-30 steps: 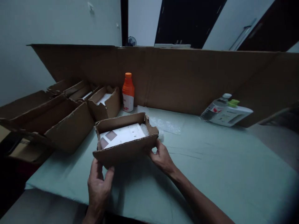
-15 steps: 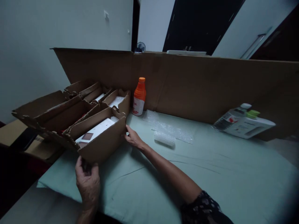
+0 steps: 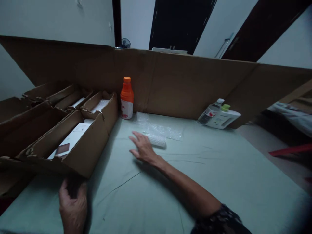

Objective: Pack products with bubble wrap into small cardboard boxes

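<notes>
My left hand (image 3: 73,204) is just below the near corner of a cardboard organizer (image 3: 87,152). Its thumb and fingers are apart, with a dark gap between them; the fingertips are partly hidden by shadow and the box. Inside the front compartment lies a white box (image 3: 73,138) with a brown square on it. My right hand (image 3: 142,148) hovers low over the pale green cloth (image 3: 146,195), fingers spread and holding nothing. Just behind it is a small roll of bubble wrap (image 3: 158,141), with a flat sheet of bubble wrap (image 3: 168,131) beyond.
An orange bottle (image 3: 127,99) stands upright by the organizer. A tall cardboard panel (image 3: 182,84) closes off the back. Toward the right, a clear plastic bottle (image 3: 211,112) leans beside a white container (image 3: 225,119) with a green cap. Several other organizer compartments are at left.
The view has swung right, so everything sits farther left. My right hand has let go of the organizer's right end and moved over the cloth toward the bubble wrap. My left hand stays by the corner.
</notes>
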Demonstrator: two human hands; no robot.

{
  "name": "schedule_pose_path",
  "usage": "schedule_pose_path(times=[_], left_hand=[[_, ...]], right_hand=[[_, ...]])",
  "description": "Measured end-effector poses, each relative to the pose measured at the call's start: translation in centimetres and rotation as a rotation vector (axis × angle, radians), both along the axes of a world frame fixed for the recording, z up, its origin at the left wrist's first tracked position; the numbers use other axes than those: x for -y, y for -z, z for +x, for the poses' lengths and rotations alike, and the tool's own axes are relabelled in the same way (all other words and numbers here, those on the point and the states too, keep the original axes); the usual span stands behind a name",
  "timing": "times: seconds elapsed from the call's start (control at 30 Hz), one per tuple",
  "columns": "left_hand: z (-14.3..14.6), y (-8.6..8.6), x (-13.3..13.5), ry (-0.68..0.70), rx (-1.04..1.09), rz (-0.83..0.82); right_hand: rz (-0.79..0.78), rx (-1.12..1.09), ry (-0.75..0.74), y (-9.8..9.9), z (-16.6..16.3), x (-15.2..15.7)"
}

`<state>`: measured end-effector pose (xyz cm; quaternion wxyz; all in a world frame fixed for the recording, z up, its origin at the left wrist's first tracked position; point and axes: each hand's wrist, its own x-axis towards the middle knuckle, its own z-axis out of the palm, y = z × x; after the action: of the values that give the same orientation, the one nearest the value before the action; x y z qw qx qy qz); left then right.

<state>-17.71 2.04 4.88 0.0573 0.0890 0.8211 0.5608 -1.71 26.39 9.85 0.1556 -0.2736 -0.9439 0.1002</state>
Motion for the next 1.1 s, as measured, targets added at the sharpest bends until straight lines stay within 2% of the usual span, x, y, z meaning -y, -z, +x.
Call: schedule_pose_path(times=[0.13,0.23,0.33,0.4,0.53,0.6,0.67,0.73,0.83,0.93,1.0,1.1], left_hand=[[0.0,1.2,0.6,0.035,0.052,0.043],[0.0,1.2,0.4,0.04,0.042,-0.008],[-0.2,1.5,0.2,0.022,0.037,-0.066],[-0.4,2.2,0.2,-0.002,0.029,-0.068],[-0.6,3.2,0.4,-0.04,0.008,-0.068],[-0.5,3.1,0.3,-0.034,-0.002,-0.055],[-0.2,2.9,0.1,-0.006,-0.01,-0.007],[0.0,2.8,-0.1,0.018,-0.009,0.043],[-0.1,3.1,-0.2,0.03,-0.009,0.082],[-0.3,3.7,-0.3,0.05,-0.026,0.098],[-0.4,4.0,-0.3,0.066,-0.037,0.126],[-0.4,4.2,-0.4,0.087,-0.044,0.161]], right_hand=[[0.036,0.202,0.308,0.4,7.9,-4.8],[0.001,0.216,0.366,2.0,9.8,-7.6],[-0.001,0.167,0.385,3.1,8.7,-9.4],[0.005,0.119,0.388,2.9,7.3,-10.4],[0.044,-0.002,0.381,0.6,5.0,-12.3],[0.107,-0.08,0.407,-0.5,4.4,-13.4],[0.192,-0.12,0.468,-0.7,4.1,-14.7],[0.207,-0.041,0.486,0.1,3.8,-15.7],[0.108,0.15,0.426,2.4,3.4,-16.2],[0.076,0.198,0.417,3.6,3.4,-16.0],[0.08,0.203,0.432,3.0,3.4,-15.6],[0.108,0.179,0.45,0.1,2.9,-15.0]])
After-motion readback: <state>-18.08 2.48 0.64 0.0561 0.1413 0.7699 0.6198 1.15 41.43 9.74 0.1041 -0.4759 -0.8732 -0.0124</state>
